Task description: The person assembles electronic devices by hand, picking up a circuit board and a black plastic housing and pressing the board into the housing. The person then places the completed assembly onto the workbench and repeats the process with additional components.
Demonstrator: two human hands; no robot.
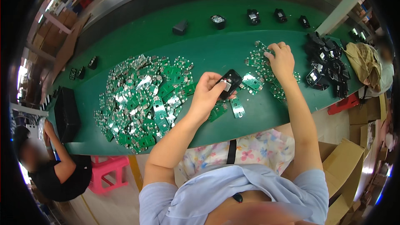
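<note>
My left hand (pixel 208 93) grips a black plastic housing (pixel 230 84), its open side facing up and a pale part showing under the thumb. Over a smaller group of green circuit boards (pixel 255 81) on the right, my right hand (pixel 281 60) reaches with curled fingers. Its fingertips are at the boards' edge, and whether a board is between them I cannot make out. A large heap of green circuit boards (pixel 143 96) covers the table left of my left hand. Just below the housing lies a single board (pixel 237 107).
Black housings (pixel 327 64) are piled at the table's right end. Several more housings (pixel 253 17) stand in a row along the far green strip. A black bin (pixel 66 114) is at the left end, near a person (pixel 54 162). An open carton (pixel 343 166) stands at lower right.
</note>
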